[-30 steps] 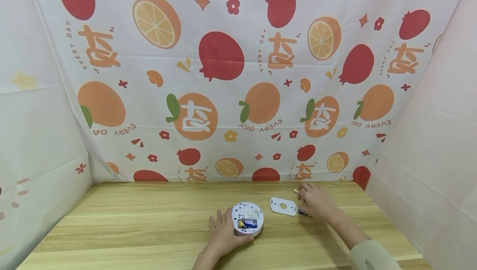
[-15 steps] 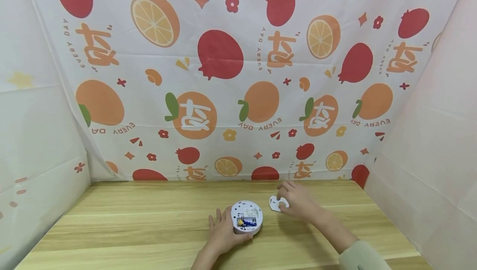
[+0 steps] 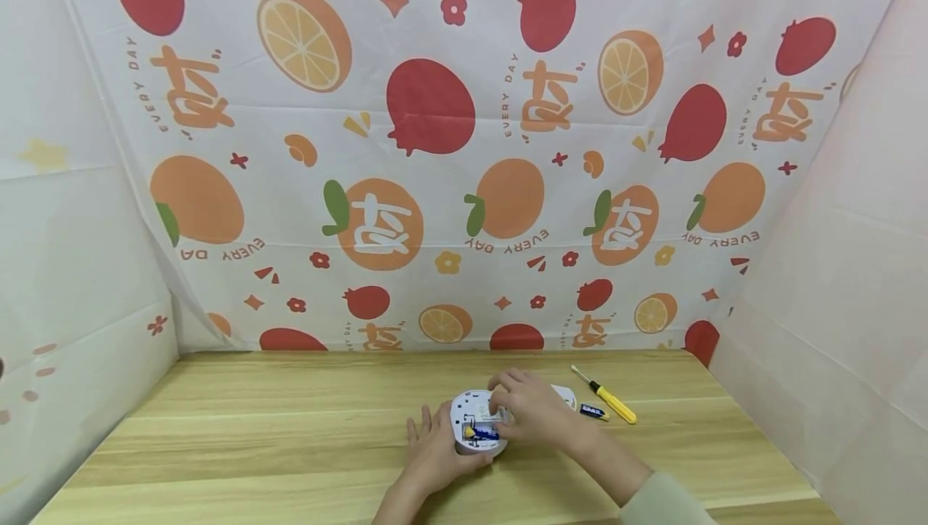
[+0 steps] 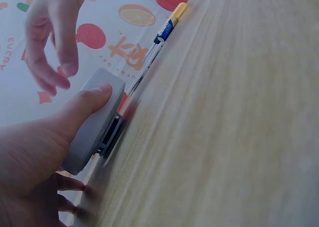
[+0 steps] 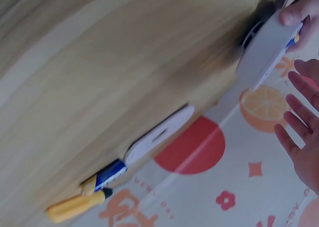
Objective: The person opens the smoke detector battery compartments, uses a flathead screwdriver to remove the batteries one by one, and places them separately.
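My left hand grips the side of a round white device, which looks like a smoke alarm, with its thumb along the near edge. The device lies with its open battery compartment facing up; something blue and yellow shows inside it. Over the right part of the device hovers my right hand, its bent fingers covering some of the label and compartment. In the right wrist view this right hand has loosely spread fingers and holds nothing. Thumb on the rim, the left hand holds the device tilted in the left wrist view.
Right of the device, partly behind my right hand, lies a white mounting plate with a central hole. Beside it are a blue battery and a yellow-handled screwdriver. A fruit-print cloth hangs at the table's back edge.
My right hand has moved left, from over the screwdriver and battery, past the mounting plate, to above the device. The screwdriver and battery are now uncovered. My left hand keeps its grip.
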